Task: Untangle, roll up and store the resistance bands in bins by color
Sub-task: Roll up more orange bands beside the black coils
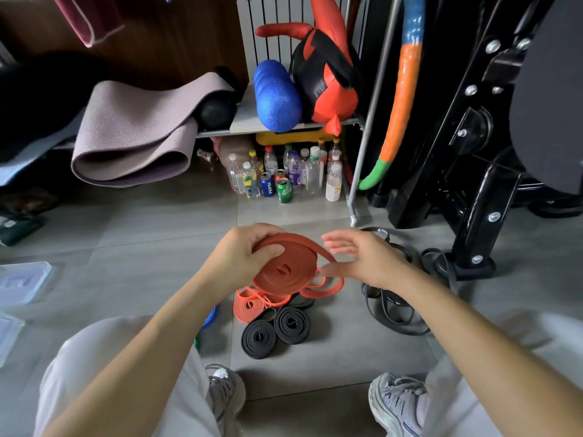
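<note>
My left hand grips a coiled red-orange resistance band held above the floor, thumb on top of the roll. The band's loose tail runs right, under my right hand, whose fingers are spread and blurred; its thumb touches the tail. Below on the floor lie a rolled orange band with loose orange loops, and two rolled black bands. A tangle of black bands lies to the right. A blue roll peeks out beside my left forearm.
Clear plastic bin lids lie at the left on the grey tile floor. Bottles and cans stand under a metal shelf. A folded yoga mat hangs at left. Black gym machine feet stand at right. My shoes are at the bottom.
</note>
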### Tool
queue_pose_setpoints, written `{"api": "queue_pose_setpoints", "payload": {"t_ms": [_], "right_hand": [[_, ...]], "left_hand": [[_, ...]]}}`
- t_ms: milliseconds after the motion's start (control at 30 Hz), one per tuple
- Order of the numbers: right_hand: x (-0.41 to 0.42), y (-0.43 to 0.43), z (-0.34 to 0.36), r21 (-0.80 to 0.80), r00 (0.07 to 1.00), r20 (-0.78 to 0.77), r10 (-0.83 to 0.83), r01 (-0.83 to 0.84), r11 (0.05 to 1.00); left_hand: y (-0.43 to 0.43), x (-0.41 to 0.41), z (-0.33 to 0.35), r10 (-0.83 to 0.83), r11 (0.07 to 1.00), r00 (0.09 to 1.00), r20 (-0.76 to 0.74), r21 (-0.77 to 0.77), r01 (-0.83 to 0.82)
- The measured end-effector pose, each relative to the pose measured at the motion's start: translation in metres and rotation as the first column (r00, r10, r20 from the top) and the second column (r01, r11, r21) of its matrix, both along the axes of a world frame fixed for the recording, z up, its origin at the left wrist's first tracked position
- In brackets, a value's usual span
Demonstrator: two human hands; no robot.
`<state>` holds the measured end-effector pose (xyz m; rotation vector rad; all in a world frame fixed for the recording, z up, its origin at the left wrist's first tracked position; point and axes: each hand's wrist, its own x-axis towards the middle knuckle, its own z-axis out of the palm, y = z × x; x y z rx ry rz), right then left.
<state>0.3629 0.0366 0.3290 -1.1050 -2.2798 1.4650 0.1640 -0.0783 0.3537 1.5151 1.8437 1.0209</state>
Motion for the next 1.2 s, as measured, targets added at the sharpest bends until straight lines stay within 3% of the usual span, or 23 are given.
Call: {"api": "queue_pose_setpoints", "payload": {"t_ms": [100,300,467,700,867,1033,1200], "right_hand": [[-0.004,-0.006,0.006,0.012,0.99,-0.14,0.01,-0.009,1.0],[-0.005,-0.004,0.011,0.178,0.998,-0.057,-0.014,0.024,0.984],[-0.006,-0.004,0.009,0.158,0.999,-0.036,-0.013,0.019,0.987],[-0.004,-0.007,0.007,0.104,0.982,-0.175,-0.074,0.093,0.99],[-0.002,-0.009,0.008,0.134,0.989,-0.147,0.002,0.018,0.991],[-0.001,-0.007,0.011,0.11,0.983,-0.179,-0.051,0.071,0.991],[0.0,-0.008,0.011,-0.023,0.971,-0.234,-0.054,0.05,0.998]], "left_hand": [[0.002,0.006,-0.002,-0.032,0.999,0.999,-0.038,-0.008,0.031],[0.006,0.009,-0.004,-0.034,0.999,0.989,-0.142,-0.025,0.031],[0.005,0.008,-0.005,-0.014,1.0,0.999,0.031,0.006,0.014],[0.007,0.009,-0.002,0.002,1.0,0.958,0.285,0.023,-0.009],[0.006,0.011,-0.004,0.027,0.999,0.941,0.336,0.024,-0.037],[0.006,0.011,-0.005,0.02,0.999,0.932,0.362,0.027,-0.031],[0.006,0.014,-0.006,0.038,0.999,0.903,0.429,-0.011,-0.036]]}}
